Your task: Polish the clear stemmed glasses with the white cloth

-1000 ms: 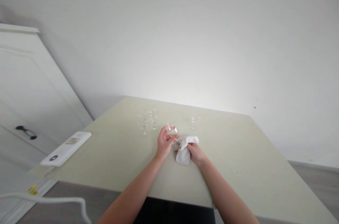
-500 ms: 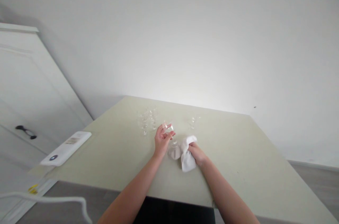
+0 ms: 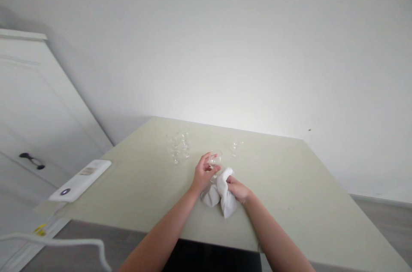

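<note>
A small clear stemmed glass is in my left hand, with fingers and thumb closed around its bowl. My right hand grips a white cloth just to the right and nearer to me. The cloth hangs in folds and reaches the lower part of the glass, partly hiding its stem and foot. Beyond my left hand, to the left, several clear stemmed glasses stand close together. One more clear glass stands apart, farther back on the right.
The pale table backs onto a white wall. A white flat box lies on its left edge. On the left stands a white cabinet with a dark handle. A white cable crosses the lower left.
My left hand has moved right and slightly nearer with the glass, which now stands more upright. The cloth in my right hand has shifted a little left and nearer to me.
</note>
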A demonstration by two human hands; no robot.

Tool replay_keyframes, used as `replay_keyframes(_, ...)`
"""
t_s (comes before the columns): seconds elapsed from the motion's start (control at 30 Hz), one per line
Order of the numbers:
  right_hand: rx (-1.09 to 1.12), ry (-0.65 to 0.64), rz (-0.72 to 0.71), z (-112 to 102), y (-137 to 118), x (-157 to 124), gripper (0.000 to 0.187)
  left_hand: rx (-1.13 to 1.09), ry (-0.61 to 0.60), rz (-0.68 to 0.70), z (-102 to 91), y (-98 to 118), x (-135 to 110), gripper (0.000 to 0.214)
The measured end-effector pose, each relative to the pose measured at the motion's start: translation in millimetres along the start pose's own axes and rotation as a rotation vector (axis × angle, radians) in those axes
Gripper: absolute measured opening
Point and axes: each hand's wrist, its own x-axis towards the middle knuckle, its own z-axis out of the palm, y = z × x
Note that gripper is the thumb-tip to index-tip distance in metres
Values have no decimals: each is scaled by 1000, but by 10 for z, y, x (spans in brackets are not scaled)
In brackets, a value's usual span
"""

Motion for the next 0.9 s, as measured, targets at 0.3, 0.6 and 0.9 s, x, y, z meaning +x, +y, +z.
replay_keyframes(0.3, -16, -28, -11, 23, -49, -23, 41, 55, -71, -8, 23, -28, 9, 66)
replay_keyframes(0.6, -13, -4, -5, 9, -30, -17, 39, 47, -46, -82, 59, -104, 26, 65)
replay_keyframes(0.9, -61, -1, -3, 17, -17, -15, 41, 410, -88, 30, -20, -258, 52, 20)
